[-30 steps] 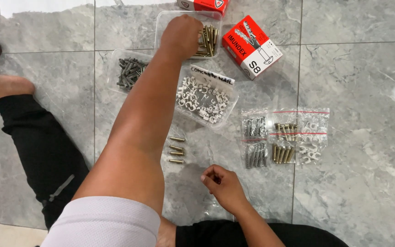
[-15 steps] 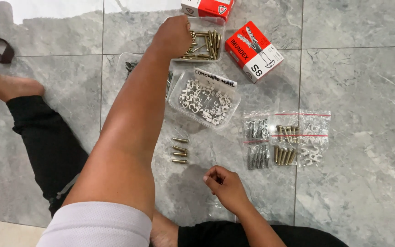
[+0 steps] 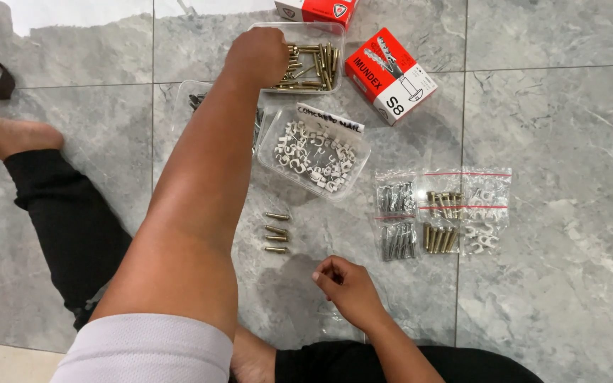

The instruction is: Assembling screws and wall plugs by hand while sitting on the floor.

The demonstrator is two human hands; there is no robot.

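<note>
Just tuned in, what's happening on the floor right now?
A person sits on the grey tiled floor. Their left hand reaches into a clear tray of brass-coloured screws. The right hand rests near the lap, fingers curled. Four loose brass screws lie in a row on the tile, beside a tray of white clips. Small filled bags lie to the right.
</note>
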